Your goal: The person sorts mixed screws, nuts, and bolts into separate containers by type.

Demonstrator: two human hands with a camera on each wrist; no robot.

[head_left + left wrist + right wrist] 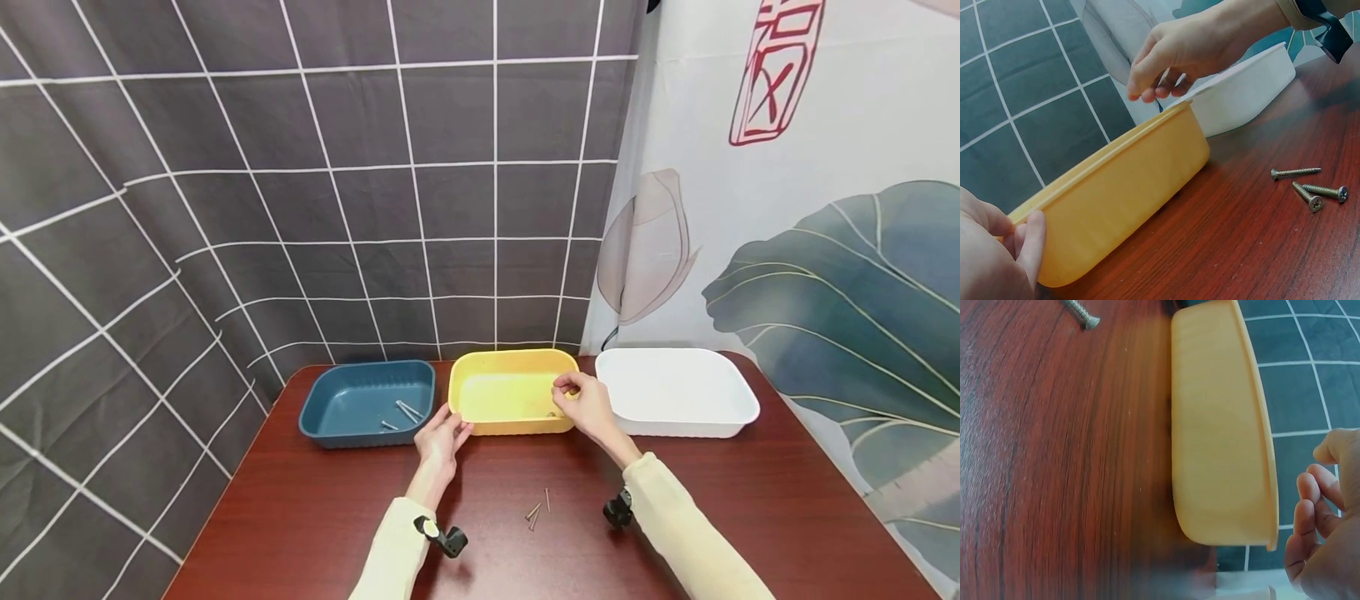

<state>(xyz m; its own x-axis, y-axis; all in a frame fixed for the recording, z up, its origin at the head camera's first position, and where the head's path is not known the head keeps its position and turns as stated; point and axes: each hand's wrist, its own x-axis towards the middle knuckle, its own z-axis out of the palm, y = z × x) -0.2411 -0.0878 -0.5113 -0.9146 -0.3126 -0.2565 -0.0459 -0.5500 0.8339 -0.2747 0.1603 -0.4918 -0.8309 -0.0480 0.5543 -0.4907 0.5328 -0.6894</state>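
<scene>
A yellow plastic tray point(480, 427) stands between my hands, with a small metal piece point(552, 414) near its front right corner. My left hand point(441, 437) pinches the tray's front left corner; in the left wrist view its fingers point(1034, 244) lie against the outer wall. Over the tray's right end hovers my right hand point(587, 406), fingers loosely bent. In the right wrist view its thumb point(1329, 447) stands apart from the fingers, with nothing between them. Three brass-coloured screws point(533, 512) lie on the table in front of the tray.
A dark blue tray point(341, 439) holding several silver screws point(408, 410) stands to the left. At the right is a white tray point(678, 429). All stand along the back of the reddish-brown wooden table point(300, 517), before a grey gridded curtain point(450, 200).
</scene>
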